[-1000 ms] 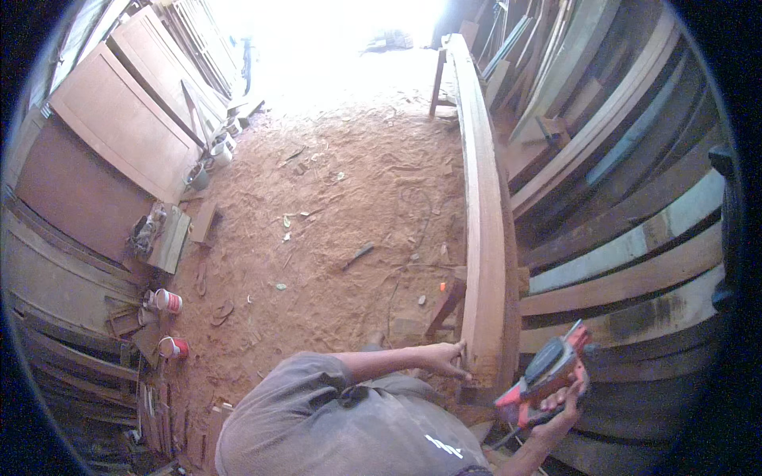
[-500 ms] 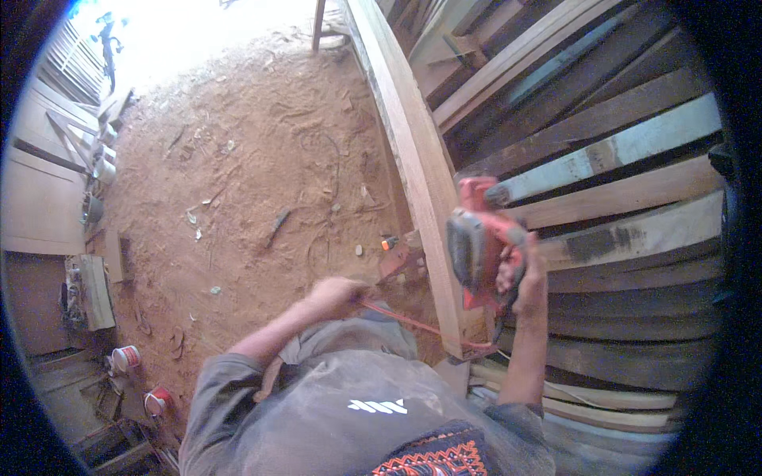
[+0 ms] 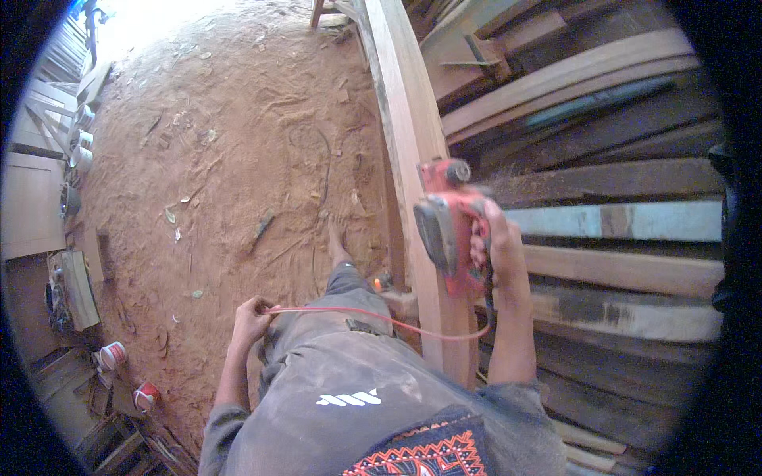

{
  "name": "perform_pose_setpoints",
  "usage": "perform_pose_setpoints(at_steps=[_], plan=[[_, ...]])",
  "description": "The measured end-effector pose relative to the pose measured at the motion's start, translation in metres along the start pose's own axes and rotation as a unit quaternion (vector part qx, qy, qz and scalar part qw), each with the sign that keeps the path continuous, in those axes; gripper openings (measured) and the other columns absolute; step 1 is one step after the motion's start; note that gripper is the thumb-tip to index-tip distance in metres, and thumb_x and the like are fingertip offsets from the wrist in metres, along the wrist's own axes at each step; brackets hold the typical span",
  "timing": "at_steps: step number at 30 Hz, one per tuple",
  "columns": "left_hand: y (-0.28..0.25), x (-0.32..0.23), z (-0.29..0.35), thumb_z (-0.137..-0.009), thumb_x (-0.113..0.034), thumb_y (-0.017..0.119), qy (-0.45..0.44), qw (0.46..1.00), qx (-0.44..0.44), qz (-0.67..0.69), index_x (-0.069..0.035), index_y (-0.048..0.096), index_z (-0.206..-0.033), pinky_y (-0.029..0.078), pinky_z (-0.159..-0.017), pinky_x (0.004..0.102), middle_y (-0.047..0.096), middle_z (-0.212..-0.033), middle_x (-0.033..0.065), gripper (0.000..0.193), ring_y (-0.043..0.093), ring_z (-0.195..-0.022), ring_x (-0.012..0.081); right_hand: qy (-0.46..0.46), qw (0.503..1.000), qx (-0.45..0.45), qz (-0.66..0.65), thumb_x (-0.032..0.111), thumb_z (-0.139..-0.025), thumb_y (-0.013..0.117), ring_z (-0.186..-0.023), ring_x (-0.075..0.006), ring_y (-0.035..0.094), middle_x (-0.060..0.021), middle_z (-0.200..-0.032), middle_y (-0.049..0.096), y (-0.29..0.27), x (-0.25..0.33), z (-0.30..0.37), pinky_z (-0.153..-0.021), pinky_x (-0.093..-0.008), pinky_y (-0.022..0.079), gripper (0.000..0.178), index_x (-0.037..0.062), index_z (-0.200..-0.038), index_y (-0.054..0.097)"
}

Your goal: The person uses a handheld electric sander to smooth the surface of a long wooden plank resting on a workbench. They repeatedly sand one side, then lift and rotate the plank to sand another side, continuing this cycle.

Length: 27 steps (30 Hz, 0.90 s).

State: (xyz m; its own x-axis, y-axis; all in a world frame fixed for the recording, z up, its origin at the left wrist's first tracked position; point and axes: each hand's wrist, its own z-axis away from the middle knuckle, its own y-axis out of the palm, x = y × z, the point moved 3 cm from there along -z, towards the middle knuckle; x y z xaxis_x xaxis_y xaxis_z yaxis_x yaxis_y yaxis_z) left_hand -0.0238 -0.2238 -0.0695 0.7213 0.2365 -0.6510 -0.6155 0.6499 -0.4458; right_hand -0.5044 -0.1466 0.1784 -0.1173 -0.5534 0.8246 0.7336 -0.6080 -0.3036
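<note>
A red and black handheld electric planer [image 3: 451, 234] rests on a long wooden beam [image 3: 406, 119] that runs away from me. My right hand [image 3: 490, 246] is wrapped round its rear handle. From the handle a red power cord [image 3: 373, 314] loops across my front to the left. My left hand [image 3: 255, 316] pinches that cord out at my left side, clear of the beam. The planer's underside is hidden against the wood.
Stacked planks [image 3: 627, 262] fill the right side. One bare foot [image 3: 337, 222] stands on the sawdust-covered ground [image 3: 214, 143]. Paint buckets [image 3: 113, 355] and wooden panels [image 3: 36, 205] line the left. A dark cable [image 3: 325, 159] lies on the ground.
The planer and my right hand have shifted forward along the beam relative to its near end. My left hand has swung out to the left, drawing the cord wider. A leg and foot now show.
</note>
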Motion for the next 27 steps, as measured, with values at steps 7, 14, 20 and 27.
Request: perform_pose_setpoints(at_steps=[7,14,20,27], plan=[[-0.008,-0.084,-0.063,-0.085,-0.024,0.086,0.074,0.984,-0.150,0.065,0.000,0.072,-0.088,0.051,-0.064,0.0321,0.067,-0.072,0.0068,0.028,0.060,-0.068,0.0109,-0.179,0.978,0.096,0.037,0.057,-0.104,0.051,-0.042,-0.0082,0.041,0.0054,-0.058,0.046,0.108,0.174,-0.280,-0.042,-0.0265,0.037,0.051,0.0110,-0.085,0.061],[-0.024,-0.036,-0.067,-0.089,-0.015,0.081,-0.044,0.988,-0.079,0.128,-0.002,0.074,-0.091,0.047,-0.063,0.0255,0.064,-0.072,-0.0009,0.015,0.056,-0.069,0.0064,-0.150,0.976,0.141,0.065,0.059,-0.104,0.047,-0.050,-0.0078,0.050,0.0049,-0.060,0.051,0.085,0.117,-0.217,-0.044,-0.0265,0.038,0.053,0.0113,-0.088,0.063],[0.011,-0.018,-0.076,-0.082,-0.021,0.086,0.050,0.993,0.093,0.052,-0.003,0.077,-0.098,0.053,-0.071,0.0305,0.073,-0.083,0.0067,0.026,0.065,-0.078,0.0126,0.022,0.978,0.078,0.190,0.049,-0.102,0.049,-0.066,-0.0172,0.065,-0.0073,-0.075,0.067,-0.009,-0.033,0.064,-0.061,-0.0345,0.050,0.052,0.0055,-0.084,0.070],[0.038,-0.053,-0.071,-0.083,-0.018,0.082,0.080,0.984,0.135,0.087,-0.001,0.076,-0.100,0.055,-0.074,0.0315,0.074,-0.086,0.0109,0.024,0.068,-0.079,0.0146,0.046,0.996,-0.004,0.073,0.050,-0.103,0.049,-0.048,-0.0134,0.053,-0.0029,-0.060,0.055,-0.007,-0.075,0.107,-0.046,-0.0309,0.040,0.054,0.0039,-0.078,0.059]])
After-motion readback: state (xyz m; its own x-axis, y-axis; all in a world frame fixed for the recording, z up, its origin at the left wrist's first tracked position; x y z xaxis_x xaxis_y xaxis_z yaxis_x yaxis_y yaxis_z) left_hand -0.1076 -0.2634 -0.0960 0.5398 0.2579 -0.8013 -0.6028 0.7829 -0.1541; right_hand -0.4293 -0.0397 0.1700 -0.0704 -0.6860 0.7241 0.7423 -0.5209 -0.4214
